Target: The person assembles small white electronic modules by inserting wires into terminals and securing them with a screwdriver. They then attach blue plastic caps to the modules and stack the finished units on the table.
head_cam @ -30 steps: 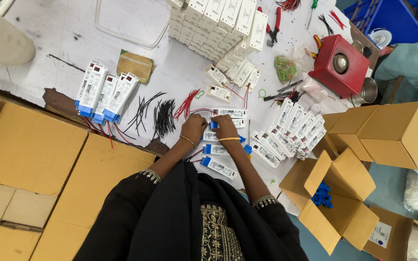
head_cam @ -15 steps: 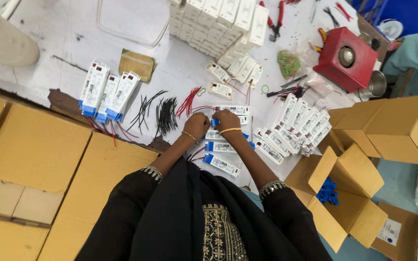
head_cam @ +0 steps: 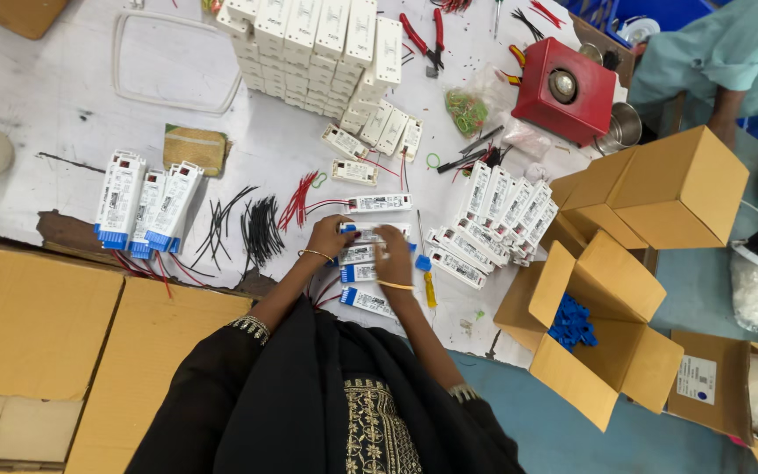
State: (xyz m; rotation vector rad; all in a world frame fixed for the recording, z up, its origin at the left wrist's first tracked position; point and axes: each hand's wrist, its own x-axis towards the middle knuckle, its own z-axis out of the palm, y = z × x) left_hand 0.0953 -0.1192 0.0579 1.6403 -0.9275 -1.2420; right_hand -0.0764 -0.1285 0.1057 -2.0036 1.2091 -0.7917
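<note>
Both hands had shifted slightly toward the near table edge since a second before, staying on the same cluster of work. Left hand [head_cam: 328, 237] was curled on a white driver module [head_cam: 360, 254] with blue end cap; right hand [head_cam: 392, 261] was pressed over the same module, fingers bent, exact grip hidden. More blue-capped modules [head_cam: 367, 301] lay just beside the wrists, suggesting the piece was mid-assembly. Loose red wires [head_cam: 298, 204] and black wires [head_cam: 261, 230] lay left of the hands, a yellow-handled screwdriver [head_cam: 430, 288] just right. A row of finished modules [head_cam: 502, 211] and an open cardboard box [head_cam: 594, 329] of blue caps crowded the right edge.
</note>
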